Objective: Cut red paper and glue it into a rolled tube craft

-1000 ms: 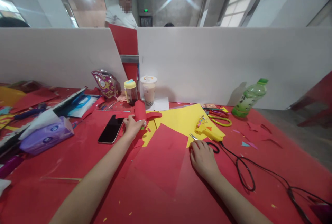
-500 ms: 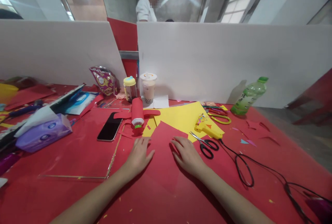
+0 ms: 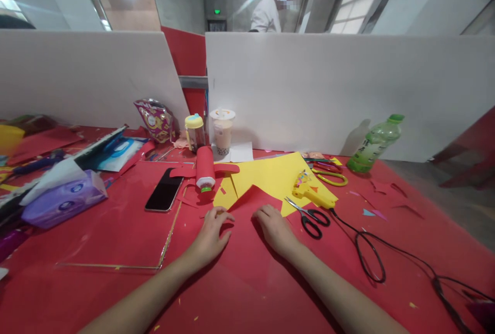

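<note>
A sheet of red paper (image 3: 253, 244) lies in front of me on the red table, its far left edge lifted and bent up. At that left edge is my left hand (image 3: 212, 236), its fingers curved and the thumb apart from them. My right hand (image 3: 273, 226) rests on the right part of the sheet, fingers extended over it. Just beyond, yellow paper (image 3: 270, 174) lies partly under the red sheet. Scissors (image 3: 309, 218) with black handles and a yellow glue gun (image 3: 315, 197) are to the right of my right hand. Beyond my left hand lies a red paper-covered bottle (image 3: 204, 166).
A black phone (image 3: 164, 189) and a purple tissue pack (image 3: 65, 200) are at left. A cup (image 3: 222, 133), a yellow-lidded bottle (image 3: 194, 133) and a green bottle (image 3: 373, 143) stand farther back. The glue gun's cord (image 3: 359, 251) loops at right. White panels (image 3: 328, 86) border the table.
The red sheet's far left edge has risen and bent. My left hand has shifted slightly toward the right, and the fingers of my right hand are closer together. The person behind moved right.
</note>
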The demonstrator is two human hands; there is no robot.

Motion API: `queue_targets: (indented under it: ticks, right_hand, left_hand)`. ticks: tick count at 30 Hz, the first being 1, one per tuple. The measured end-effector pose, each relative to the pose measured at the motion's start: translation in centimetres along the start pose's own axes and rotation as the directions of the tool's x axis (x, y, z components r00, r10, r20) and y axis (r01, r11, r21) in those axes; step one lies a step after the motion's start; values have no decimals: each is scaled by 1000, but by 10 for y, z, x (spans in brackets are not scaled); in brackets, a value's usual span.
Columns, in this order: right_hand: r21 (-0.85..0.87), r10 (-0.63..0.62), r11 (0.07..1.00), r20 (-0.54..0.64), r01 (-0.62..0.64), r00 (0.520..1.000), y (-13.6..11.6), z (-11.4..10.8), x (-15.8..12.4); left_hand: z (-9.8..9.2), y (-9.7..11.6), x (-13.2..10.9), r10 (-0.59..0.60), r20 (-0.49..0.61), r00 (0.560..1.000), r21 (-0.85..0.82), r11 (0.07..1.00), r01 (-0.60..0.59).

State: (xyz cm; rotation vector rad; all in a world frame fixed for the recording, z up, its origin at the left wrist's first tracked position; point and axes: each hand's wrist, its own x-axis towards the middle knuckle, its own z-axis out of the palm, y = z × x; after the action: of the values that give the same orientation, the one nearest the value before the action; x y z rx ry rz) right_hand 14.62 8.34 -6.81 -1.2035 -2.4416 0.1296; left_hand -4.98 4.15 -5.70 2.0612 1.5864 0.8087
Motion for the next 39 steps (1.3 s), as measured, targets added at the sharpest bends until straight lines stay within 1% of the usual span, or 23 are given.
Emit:
queue_targets:
  ticks: [2, 4, 5, 6, 7, 8, 10, 12, 13, 14, 17, 20, 22, 23, 25, 27, 28, 30, 31, 32, 34, 37, 39]
  right_hand:
    - [-10, -55, 998, -46, 55, 997, 0, -2, -2]
    - [-45, -121, 992, -176, 115, 977, 2, -9, -3]
    - [-75, -145, 989, -262, 129, 954, 3, -14, -4]
    - [-108, -133, 989, -337, 102, 932, 5, -19, -4]
    - [-138, -95, 989, -401, 42, 911, 7, -24, -4]
    - [-167, -50, 986, -435, -26, 899, 9, -28, -3]
    - [-216, 109, 947, -475, -237, 873, 14, -32, -2]
    - [-254, 246, 882, -473, -398, 846, 18, -26, -2]
    - [-268, 266, 868, -460, -418, 847, 20, -21, -2]
    - [-272, 264, 871, -444, -410, 856, 20, -15, -3]
    - [-212, 188, 936, -375, -281, 908, 19, 2, -5]
    - [-8, 156, 986, -328, -168, 932, 16, 9, -7]
    - [195, 226, 966, -308, -171, 924, 14, 6, -8]
    - [320, 280, 930, -289, -183, 916, 12, 3, -8]
    - [578, 384, 794, -237, -189, 892, 9, -5, -7]
    - [790, 491, 583, -159, -188, 856, 7, -12, -7]
    - [862, 545, 459, -81, -216, 834, 5, -15, -7]
    - [927, 614, 212, 121, -311, 780, 4, -16, -6]
    - [930, 618, 126, 199, -346, 760, 4, -16, -5]
    - [929, 618, 65, 250, -365, 745, 4, -15, -4]
    - [939, 631, 10, 261, -344, 731, 6, -13, -2]
    - [960, 660, -71, 250, -272, 709, 8, -12, 1]
    - [965, 660, -114, 252, -237, 708, 8, -14, 2]
  left_hand:
    - [0, 0, 1, 23, -15, 1000, 42, 999, -23]
    - [1, -1, 2, 35, -26, 999, 87, 996, -32]
    - [1, -2, 3, 38, -29, 999, 101, 994, -35]
    - [2, -2, 3, 41, -31, 999, 106, 994, -37]
    - [2, -3, 4, 44, -30, 999, 105, 994, -40]
    - [3, -4, 4, 45, -31, 999, 101, 994, -42]
    - [3, -6, 4, 43, -59, 997, 91, 995, -38]
    - [1, -8, 4, 36, -130, 991, 88, 996, -25]
    - [0, -9, 4, 36, -174, 984, 89, 996, -20]
    - [-2, -9, 4, 38, -218, 975, 91, 996, -19]
    - [-8, -11, 4, 76, -325, 943, 103, 994, -45]
    - [-12, -10, 4, 104, -390, 915, 87, 993, -76]
    - [-14, -9, 4, 90, -403, 911, 46, 996, -78]
    - [-15, -9, 4, 76, -401, 913, 20, 997, -75]
    - [-16, -9, 5, 47, -372, 927, -38, 997, -66]
    - [-17, -9, 5, 29, -320, 947, -102, 993, -65]
    - [-17, -9, 5, 25, -291, 956, -137, 988, -68]
    - [-18, -8, 5, 17, -237, 971, -214, 974, -70]
    - [-18, -8, 5, -3, -216, 976, -268, 962, -56]
    - [-18, -7, 5, -42, -201, 979, -335, 942, -28]
    - [-18, -5, 7, -172, -202, 964, -492, 869, 52]
    - [-19, -3, 10, -378, -189, 906, -726, 675, 131]
    - [-19, -2, 11, -451, -102, 887, -840, 517, 166]
